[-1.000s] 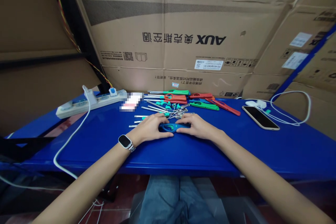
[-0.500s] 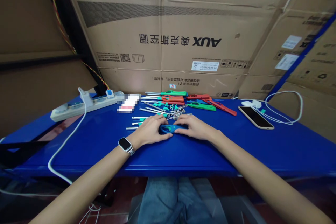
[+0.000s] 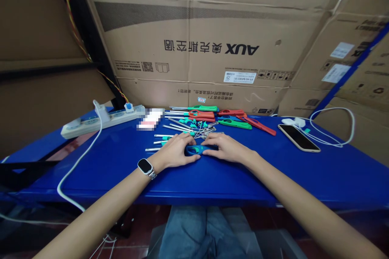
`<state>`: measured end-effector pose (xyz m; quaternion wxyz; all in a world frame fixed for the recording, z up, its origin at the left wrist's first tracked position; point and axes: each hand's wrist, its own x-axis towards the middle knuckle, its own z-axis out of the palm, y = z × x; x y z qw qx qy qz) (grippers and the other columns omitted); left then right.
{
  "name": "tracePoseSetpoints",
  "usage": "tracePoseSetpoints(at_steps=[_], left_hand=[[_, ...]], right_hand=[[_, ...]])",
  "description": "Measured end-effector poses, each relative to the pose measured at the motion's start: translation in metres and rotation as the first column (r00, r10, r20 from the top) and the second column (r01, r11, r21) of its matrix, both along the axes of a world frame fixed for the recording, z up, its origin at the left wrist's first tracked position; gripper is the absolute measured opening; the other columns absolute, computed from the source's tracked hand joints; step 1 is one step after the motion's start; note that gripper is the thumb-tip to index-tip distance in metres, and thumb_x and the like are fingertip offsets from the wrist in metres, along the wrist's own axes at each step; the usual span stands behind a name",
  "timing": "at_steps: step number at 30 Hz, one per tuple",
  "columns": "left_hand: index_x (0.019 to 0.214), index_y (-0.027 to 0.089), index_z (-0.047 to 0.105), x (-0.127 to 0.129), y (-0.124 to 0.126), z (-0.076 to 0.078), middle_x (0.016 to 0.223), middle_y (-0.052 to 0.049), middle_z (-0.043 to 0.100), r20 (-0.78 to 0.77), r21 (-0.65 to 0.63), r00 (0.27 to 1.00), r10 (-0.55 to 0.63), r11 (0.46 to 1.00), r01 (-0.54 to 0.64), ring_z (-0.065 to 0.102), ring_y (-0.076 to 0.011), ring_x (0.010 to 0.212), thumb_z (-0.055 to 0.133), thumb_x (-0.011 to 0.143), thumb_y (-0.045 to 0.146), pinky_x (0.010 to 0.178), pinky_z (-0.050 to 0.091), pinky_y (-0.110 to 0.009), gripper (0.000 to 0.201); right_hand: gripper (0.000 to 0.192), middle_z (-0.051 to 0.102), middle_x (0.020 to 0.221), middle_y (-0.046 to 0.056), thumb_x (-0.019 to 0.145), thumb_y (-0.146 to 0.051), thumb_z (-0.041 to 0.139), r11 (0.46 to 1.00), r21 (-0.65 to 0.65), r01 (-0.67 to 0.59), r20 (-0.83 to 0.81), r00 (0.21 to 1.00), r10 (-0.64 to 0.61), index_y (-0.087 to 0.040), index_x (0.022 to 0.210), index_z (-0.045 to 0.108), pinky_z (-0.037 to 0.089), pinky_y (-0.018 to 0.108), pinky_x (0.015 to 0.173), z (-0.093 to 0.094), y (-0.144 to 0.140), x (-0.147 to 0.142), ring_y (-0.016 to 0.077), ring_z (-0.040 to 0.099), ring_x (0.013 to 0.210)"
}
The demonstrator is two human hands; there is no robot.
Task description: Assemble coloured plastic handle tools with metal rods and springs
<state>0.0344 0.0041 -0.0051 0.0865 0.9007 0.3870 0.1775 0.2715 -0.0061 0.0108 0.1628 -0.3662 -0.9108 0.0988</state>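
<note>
While both hands sit on the blue plastic handle piece (image 3: 196, 150), its long axis runs left-right across the counter (image 3: 273, 170), flat on the surface, near the front-centre. Left hand (image 3: 174, 151) covers its left end, fingers curled narrow over it; right hand (image 3: 223, 148) pins the right end, fingertips pressed down. Both equally near, one per end; piece lies btwn them, touching both. Smartwatch (image 3: 145, 166) on left wrist. Just behind hands: loose metal rods (image 3: 170, 127) w/ teal bits, then red and green handle pieces (image 3: 212, 114) in a row. Phone (image 3: 298, 137) w/ white cable well apart to the right; power strip (image 3: 100, 119) far left. Cardboard boxes (image 3: 212, 48) wall off the back.
</note>
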Motion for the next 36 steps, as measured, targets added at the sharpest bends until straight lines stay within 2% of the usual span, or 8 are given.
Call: tracePoseSetpoints(at_steps=[12, 18, 24, 29, 31, 34, 36], left_hand=[[0.103, 0.021, 0.063, -0.004, 0.000, 0.000, 0.105, -0.006, 0.062, 0.064, 0.009, 0.994, -0.086, 0.996, 0.086, 0.061, -0.0258, 0.099, 0.062, 0.089, 0.051, 0.081, 0.049, -0.035, 0.034], [0.103, 0.020, 0.058, -0.005, -0.002, 0.003, 0.104, -0.007, 0.063, 0.055, 0.016, 0.992, -0.113, 0.994, 0.112, 0.061, -0.0259, 0.097, 0.064, 0.088, 0.049, 0.078, 0.048, -0.034, 0.032], [0.106, 0.022, 0.055, -0.008, -0.006, 0.008, 0.096, -0.004, 0.066, 0.034, 0.058, 0.990, -0.140, 0.989, 0.138, 0.064, -0.0233, 0.085, 0.061, 0.092, 0.041, 0.073, 0.045, -0.031, 0.025], [0.102, 0.021, 0.064, -0.013, -0.001, 0.010, 0.095, -0.005, 0.066, 0.100, 0.069, 0.965, -0.243, 0.969, 0.237, 0.063, -0.0204, 0.088, 0.052, 0.099, 0.039, 0.078, 0.047, -0.030, 0.022], [0.099, 0.019, 0.065, -0.014, 0.000, 0.011, 0.093, -0.005, 0.065, 0.111, 0.081, 0.959, -0.259, 0.965, 0.251, 0.062, -0.0197, 0.085, 0.055, 0.097, 0.039, 0.076, 0.047, -0.029, 0.022], [0.098, 0.018, 0.066, -0.015, 0.000, 0.011, 0.090, -0.005, 0.064, 0.095, 0.119, 0.954, -0.284, 0.955, 0.273, 0.061, -0.0186, 0.081, 0.057, 0.097, 0.039, 0.073, 0.047, -0.029, 0.023], [0.096, 0.018, 0.065, -0.016, -0.001, 0.010, 0.088, -0.005, 0.064, 0.063, 0.160, 0.949, -0.308, 0.942, 0.295, 0.060, -0.0182, 0.079, 0.056, 0.097, 0.038, 0.072, 0.046, -0.029, 0.022]], right_hand=[[0.029, 0.068, 0.109, 0.008, 0.087, -0.037, 0.070, 0.994, -0.077, 0.072, -0.015, 0.997, -0.073, -0.020, 0.112, 0.071, 0.048, 0.034, 0.084, -0.003, 0.004, -0.003, 0.0237, 0.065, 0.100], [0.031, 0.070, 0.110, 0.007, 0.089, -0.044, 0.066, 0.987, -0.043, 0.154, -0.042, 0.987, -0.155, -0.021, 0.110, 0.068, 0.045, 0.035, 0.085, -0.003, -0.004, -0.002, 0.0248, 0.064, 0.102], [0.021, 0.067, 0.085, 0.002, 0.088, -0.040, 0.066, 0.992, -0.025, 0.125, -0.089, 0.988, -0.127, -0.019, 0.088, 0.061, 0.039, 0.027, 0.068, -0.003, -0.013, 0.000, 0.0170, 0.060, 0.077], [0.024, 0.064, 0.082, 0.001, 0.086, -0.038, 0.070, 0.994, -0.010, 0.109, -0.108, 0.988, -0.109, -0.019, 0.082, 0.057, 0.037, 0.025, 0.063, -0.010, -0.014, 0.002, 0.0155, 0.057, 0.072], [0.020, 0.065, 0.084, 0.002, 0.086, -0.036, 0.069, 0.996, 0.003, 0.093, -0.109, 0.990, -0.092, -0.019, 0.084, 0.059, 0.040, 0.026, 0.065, -0.011, -0.016, 0.004, 0.0167, 0.059, 0.075], [0.012, 0.068, 0.092, 0.004, 0.089, -0.028, 0.064, 0.999, 0.029, 0.034, -0.115, 0.993, -0.031, -0.019, 0.097, 0.065, 0.047, 0.029, 0.075, -0.010, -0.021, 0.010, 0.0189, 0.062, 0.086], [0.020, 0.069, 0.099, 0.006, 0.090, -0.024, 0.061, 0.999, 0.045, 0.007, -0.126, 0.992, -0.001, -0.019, 0.108, 0.067, 0.049, 0.032, 0.083, -0.010, -0.025, 0.014, 0.0201, 0.063, 0.093]])
